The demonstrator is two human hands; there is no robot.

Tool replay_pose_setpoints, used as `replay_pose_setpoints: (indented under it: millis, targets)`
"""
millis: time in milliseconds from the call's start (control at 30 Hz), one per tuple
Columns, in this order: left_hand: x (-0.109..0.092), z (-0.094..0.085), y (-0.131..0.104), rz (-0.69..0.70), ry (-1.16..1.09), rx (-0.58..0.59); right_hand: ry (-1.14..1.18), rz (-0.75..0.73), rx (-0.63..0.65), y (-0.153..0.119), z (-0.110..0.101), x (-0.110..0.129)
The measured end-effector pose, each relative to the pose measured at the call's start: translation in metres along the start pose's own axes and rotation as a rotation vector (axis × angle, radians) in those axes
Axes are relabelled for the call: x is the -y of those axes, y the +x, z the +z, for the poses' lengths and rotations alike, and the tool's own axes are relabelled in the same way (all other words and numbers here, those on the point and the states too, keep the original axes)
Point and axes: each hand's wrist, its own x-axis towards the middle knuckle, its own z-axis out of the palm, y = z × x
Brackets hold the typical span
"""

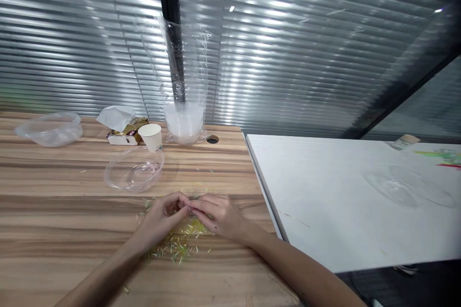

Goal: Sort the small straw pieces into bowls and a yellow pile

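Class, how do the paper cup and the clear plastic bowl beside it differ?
The paper cup is white and opaque; the clear plastic bowl is see-through. The cup is narrow, the bowl wider. The cup sits farther from the left hand than the bowl. Both have rounded rims and rest on the wooden table.

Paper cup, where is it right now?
Head view, left of centre: the cup stands on the wooden table between the tissue pack and the plastic bag, just behind a clear bowl.
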Motion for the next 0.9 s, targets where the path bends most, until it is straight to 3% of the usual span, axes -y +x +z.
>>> replay_pose_setpoints:
  millis: [600,900]
  targets:
    - [0.002,-0.001,0.0,-0.026,-0.059,0.069,-0.06,-0.032,-0.011,0.001,-0.002,0.001]
    - [-0.014,-0.009,0.001,0.021,-0.076,0.003,-0.078,-0.032,-0.084,0.002,-0.003,0.001]
